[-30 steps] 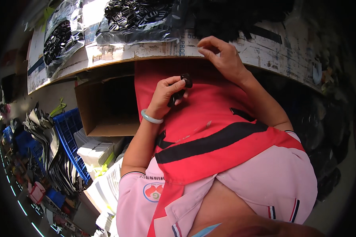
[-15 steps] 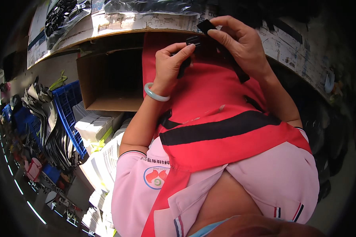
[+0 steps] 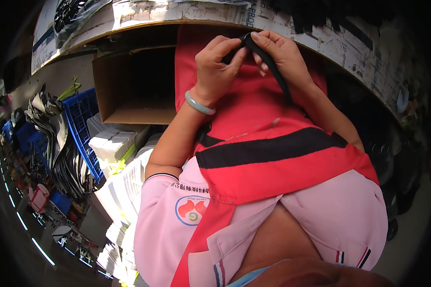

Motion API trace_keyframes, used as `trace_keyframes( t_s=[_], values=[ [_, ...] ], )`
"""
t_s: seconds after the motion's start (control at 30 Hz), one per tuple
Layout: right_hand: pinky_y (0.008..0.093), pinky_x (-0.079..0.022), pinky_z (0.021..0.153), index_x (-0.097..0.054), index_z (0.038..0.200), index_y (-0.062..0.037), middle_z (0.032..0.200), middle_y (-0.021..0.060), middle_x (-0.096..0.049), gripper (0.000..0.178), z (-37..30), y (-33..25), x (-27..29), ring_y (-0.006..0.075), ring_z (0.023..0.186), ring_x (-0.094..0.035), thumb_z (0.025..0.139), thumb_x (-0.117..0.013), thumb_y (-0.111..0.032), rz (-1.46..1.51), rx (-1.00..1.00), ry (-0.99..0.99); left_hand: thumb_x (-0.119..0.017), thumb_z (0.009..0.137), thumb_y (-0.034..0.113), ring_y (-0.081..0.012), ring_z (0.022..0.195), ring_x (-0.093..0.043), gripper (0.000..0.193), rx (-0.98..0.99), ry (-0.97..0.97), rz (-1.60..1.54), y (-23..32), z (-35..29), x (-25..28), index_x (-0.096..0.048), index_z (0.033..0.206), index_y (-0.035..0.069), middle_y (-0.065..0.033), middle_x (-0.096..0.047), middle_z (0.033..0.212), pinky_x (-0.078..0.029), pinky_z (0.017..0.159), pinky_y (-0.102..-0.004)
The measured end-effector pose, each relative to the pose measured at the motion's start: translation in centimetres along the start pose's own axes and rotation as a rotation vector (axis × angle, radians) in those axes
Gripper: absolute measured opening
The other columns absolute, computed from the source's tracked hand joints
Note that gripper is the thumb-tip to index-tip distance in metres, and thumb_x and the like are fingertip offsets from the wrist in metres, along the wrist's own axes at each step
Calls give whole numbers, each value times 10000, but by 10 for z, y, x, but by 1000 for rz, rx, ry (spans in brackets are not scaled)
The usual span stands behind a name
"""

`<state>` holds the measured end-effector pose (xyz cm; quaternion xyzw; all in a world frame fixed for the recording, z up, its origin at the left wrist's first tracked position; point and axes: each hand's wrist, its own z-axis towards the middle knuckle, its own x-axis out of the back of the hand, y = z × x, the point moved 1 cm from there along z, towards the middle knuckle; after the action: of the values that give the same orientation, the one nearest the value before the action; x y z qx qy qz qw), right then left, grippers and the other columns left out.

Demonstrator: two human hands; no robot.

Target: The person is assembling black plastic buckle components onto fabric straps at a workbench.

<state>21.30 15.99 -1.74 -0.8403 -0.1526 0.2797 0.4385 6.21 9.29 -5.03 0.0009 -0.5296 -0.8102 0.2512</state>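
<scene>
Head view: from where I stand, left hand [image 3: 219,68] grip pinches small dark piece [image 3: 228,58], mostly hidden; right hand [image 3: 283,58] grip pinches black strap [image 3: 275,71] near upper end. Strap slants down over red apron [image 3: 242,110], near tabletop [image 3: 177,24] edge. Whether piece joins strap, cannot tell. Brown carton [image 3: 139,117] stands open beneath tabletop.

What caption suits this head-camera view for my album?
Over a red apron, the right hand pinches a black strap, close beside the left hand.
</scene>
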Motion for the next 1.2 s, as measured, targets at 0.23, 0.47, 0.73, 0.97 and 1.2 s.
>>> trace_keyframes(
  t_s=[0.23, 0.47, 0.73, 0.97, 1.2],
  values=[
    [162, -486, 625, -611, 1075, -23, 805, 20, -649, 256, 8, 3, 16, 63, 691, -613, 933, -630, -234, -8, -71, -70, -716, 810, 35, -150, 609, -615, 175, 323, -96, -271, -1, -6, 10, -698, 983, 21, -72, -635, 723, -462, 529, -231],
    [169, -458, 691, -673, 1045, -55, 854, -19, -638, 166, 15, 26, 18, 62, 749, -581, 890, -673, -114, -435, 640, 44, -678, 891, 179, -91, 543, -588, 207, 1038, -146, -941, -2, -9, 6, -678, 959, -17, -38, -638, 682, -408, 461, -192],
    [165, -446, 526, -667, 983, -25, 740, -1, -618, 105, -9, -12, -5, 42, 583, -549, 902, -655, -91, -332, 350, 59, -691, 873, 108, -67, 568, -588, 219, 768, 48, -646, 2, -3, 6, -685, 1053, -16, -46, -667, 721, -408, 481, -177],
    [187, -487, 507, -545, 1033, 13, 738, 27, -609, 231, -7, 3, 1, 73, 579, -596, 888, -673, -113, -292, 176, 80, -700, 854, 46, -46, 577, -553, 177, 581, 24, -453, 2, -14, 5, -708, 1027, 8, -21, -657, 752, -402, 504, -159],
    [182, -488, 541, -618, 1086, -13, 782, 1, -597, 289, -6, -6, 10, 64, 632, -594, 944, -606, -265, -168, -42, -125, -695, 785, -94, -70, 692, -567, 226, 147, -84, -339, 6, -8, 20, -717, 988, 4, -33, -613, 834, -445, 570, -185]
  ],
)
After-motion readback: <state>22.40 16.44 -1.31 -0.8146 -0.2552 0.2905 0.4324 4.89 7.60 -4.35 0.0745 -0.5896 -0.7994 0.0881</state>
